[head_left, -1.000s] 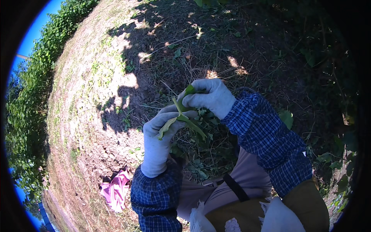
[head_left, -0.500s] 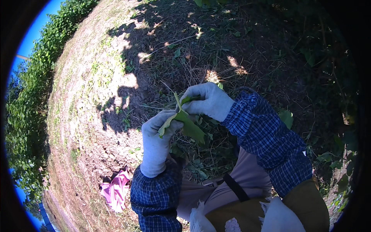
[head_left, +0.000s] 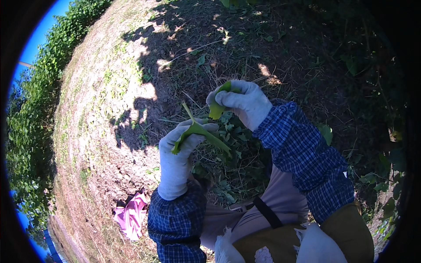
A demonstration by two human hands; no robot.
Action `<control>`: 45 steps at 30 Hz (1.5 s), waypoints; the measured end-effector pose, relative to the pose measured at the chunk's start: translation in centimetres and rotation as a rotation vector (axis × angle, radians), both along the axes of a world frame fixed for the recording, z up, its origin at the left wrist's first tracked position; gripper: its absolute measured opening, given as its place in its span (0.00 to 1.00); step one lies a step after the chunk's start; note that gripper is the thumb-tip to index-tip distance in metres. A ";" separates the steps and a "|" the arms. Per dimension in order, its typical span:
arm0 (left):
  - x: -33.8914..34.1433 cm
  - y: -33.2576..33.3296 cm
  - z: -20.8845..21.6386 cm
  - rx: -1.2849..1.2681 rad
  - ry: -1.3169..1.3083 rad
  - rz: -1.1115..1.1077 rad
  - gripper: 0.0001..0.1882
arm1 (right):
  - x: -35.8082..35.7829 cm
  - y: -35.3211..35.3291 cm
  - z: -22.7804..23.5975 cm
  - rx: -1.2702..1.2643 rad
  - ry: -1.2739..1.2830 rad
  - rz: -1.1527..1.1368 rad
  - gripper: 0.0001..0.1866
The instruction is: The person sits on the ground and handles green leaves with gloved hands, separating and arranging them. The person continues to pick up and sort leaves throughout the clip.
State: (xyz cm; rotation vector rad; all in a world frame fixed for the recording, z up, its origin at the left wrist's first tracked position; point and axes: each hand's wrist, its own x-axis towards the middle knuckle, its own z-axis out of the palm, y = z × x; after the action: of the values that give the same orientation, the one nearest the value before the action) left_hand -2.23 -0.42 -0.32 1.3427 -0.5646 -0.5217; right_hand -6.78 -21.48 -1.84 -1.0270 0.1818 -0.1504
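Gloved left hand (head_left: 170,147) holds a leaf (head_left: 196,129). Gloved right hand (head_left: 249,104), up and right of the leaf, pinches a leaf piece (head_left: 217,108), just apart. Pink cloth (head_left: 133,215) on ground (head_left: 96,162), lower left of the leaf; hedge (head_left: 35,122) far left of it.

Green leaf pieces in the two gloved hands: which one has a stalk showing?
The leaf in the left hand: a pale stalk juts from it. The leaf piece in the right hand shows none.

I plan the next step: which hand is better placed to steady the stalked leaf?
Probably the left hand: it holds the stalked leaf; the right hand, apart from it, pinches a green leaf piece.
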 end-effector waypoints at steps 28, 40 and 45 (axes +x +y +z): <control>-0.4 0.1 0.2 0.024 0.113 0.004 0.10 | 0.1 0.5 -0.6 -0.109 0.000 0.095 0.07; -0.2 -0.1 0.0 0.043 0.039 0.033 0.13 | 0.1 0.1 -0.4 0.101 -0.002 -0.023 0.07; -0.6 -0.3 -0.3 0.025 -0.013 0.027 0.16 | 0.1 0.7 -0.8 -0.150 0.019 0.048 0.08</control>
State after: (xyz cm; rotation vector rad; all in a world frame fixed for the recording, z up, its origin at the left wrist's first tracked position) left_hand -2.79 -0.73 -0.58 1.3763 -0.5511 -0.4994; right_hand -6.70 -20.73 -2.65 -1.1811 0.1651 -0.1114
